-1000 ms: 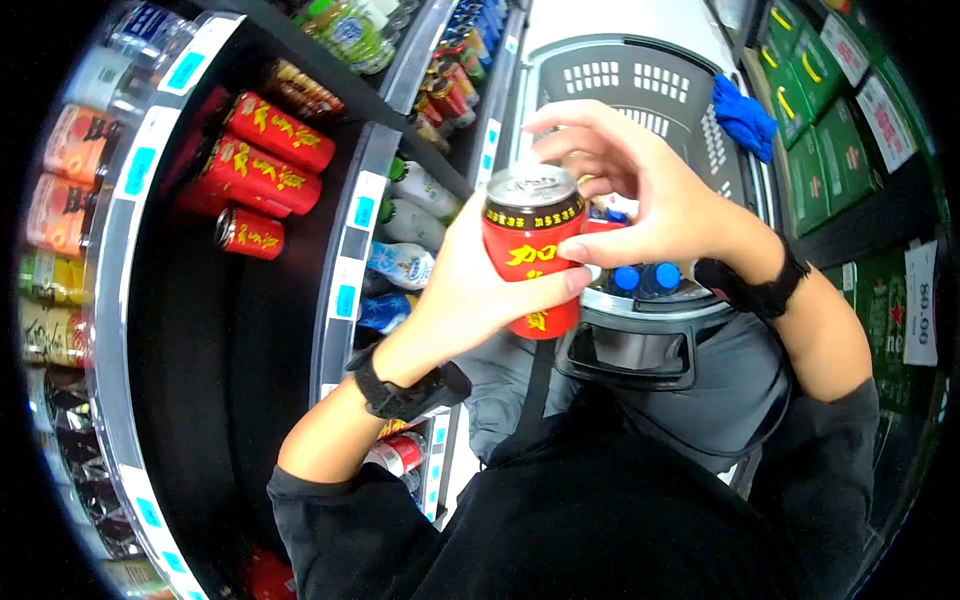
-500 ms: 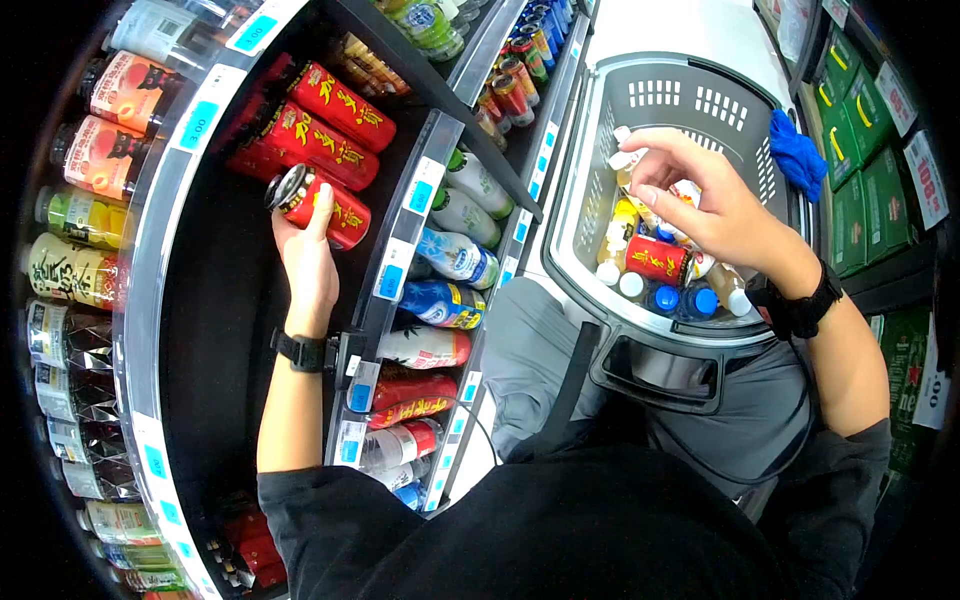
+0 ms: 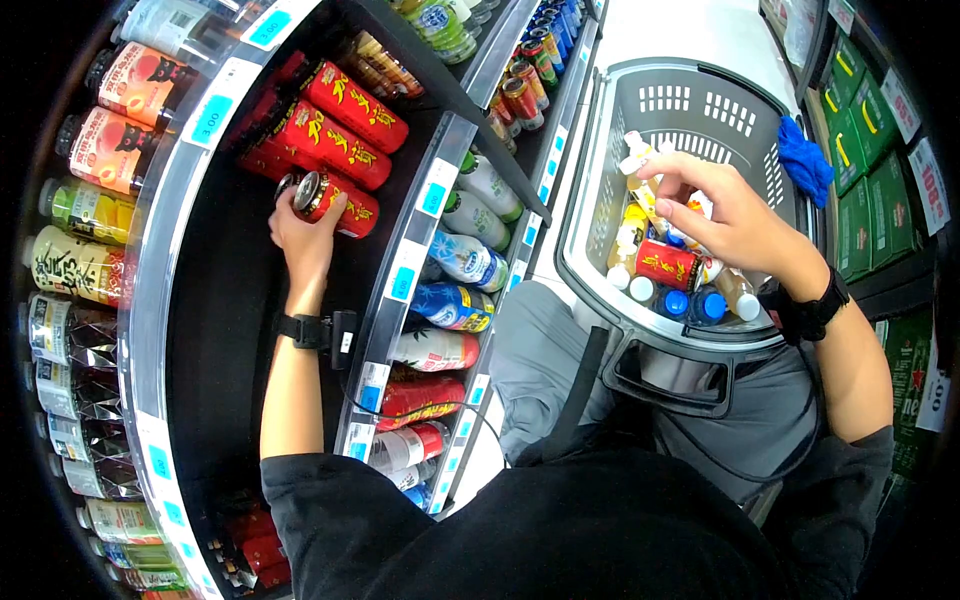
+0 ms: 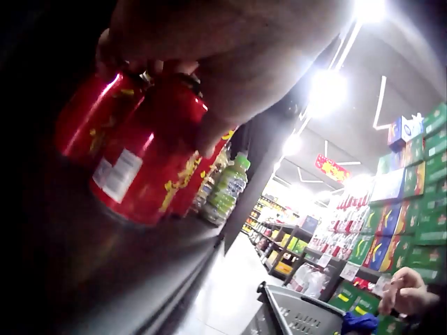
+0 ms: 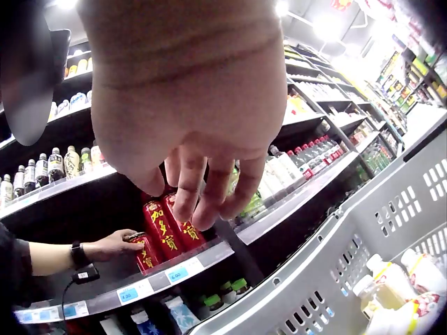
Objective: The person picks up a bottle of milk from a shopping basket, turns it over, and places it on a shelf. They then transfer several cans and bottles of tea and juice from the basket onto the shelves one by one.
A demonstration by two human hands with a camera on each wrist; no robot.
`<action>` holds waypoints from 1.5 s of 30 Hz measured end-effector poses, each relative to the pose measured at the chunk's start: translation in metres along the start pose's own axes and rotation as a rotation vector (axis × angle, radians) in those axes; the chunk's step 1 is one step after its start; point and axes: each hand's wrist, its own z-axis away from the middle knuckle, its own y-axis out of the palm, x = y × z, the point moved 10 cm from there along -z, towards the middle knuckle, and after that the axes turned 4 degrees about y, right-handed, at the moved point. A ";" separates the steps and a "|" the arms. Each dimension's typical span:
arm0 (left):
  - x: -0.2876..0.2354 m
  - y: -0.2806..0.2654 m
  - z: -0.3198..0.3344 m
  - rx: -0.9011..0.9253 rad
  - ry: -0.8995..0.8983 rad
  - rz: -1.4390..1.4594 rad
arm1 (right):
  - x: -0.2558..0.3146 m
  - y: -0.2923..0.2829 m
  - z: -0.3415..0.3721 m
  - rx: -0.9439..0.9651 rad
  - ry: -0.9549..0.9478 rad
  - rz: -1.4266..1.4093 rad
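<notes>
My left hand (image 3: 303, 240) grips a short red drink can (image 3: 350, 207) near its lid, inside the dark shelf bay. In the left wrist view, that can (image 4: 148, 178) has another short red can (image 4: 94, 122) close beside it, and the fingers bend over the can tops. Taller red cans (image 3: 335, 145) stand just behind. Loosely bent, my right hand (image 3: 715, 205) hangs over the grey shopping basket (image 3: 680, 75) and holds nothing. Below it lie bottles with white and blue caps (image 3: 708, 305) and a red can (image 3: 668, 263).
A price-label rail (image 3: 200, 130) edges the shelf, with rows of bottles (image 3: 95, 260) along it. A divider with labels (image 3: 415, 230) separates the bay from more bottles (image 3: 465, 258). A blue cloth (image 3: 805, 162) hangs on the basket rim. Green cartons (image 3: 870, 205) are stacked at right.
One second ago both hands were around a red can in front of my body. The left hand has since moved left to the shelf with a red can; the right has moved over the basket.
</notes>
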 end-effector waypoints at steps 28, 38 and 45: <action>-0.021 0.013 -0.024 0.257 0.344 -0.438 | -0.204 0.056 0.072 0.850 0.795 0.511; -0.242 0.033 0.160 0.481 0.604 -0.005 | -0.225 0.097 0.113 0.855 0.904 0.678; -0.222 0.082 0.215 0.592 0.366 0.245 | -0.241 0.091 0.098 0.604 0.854 0.471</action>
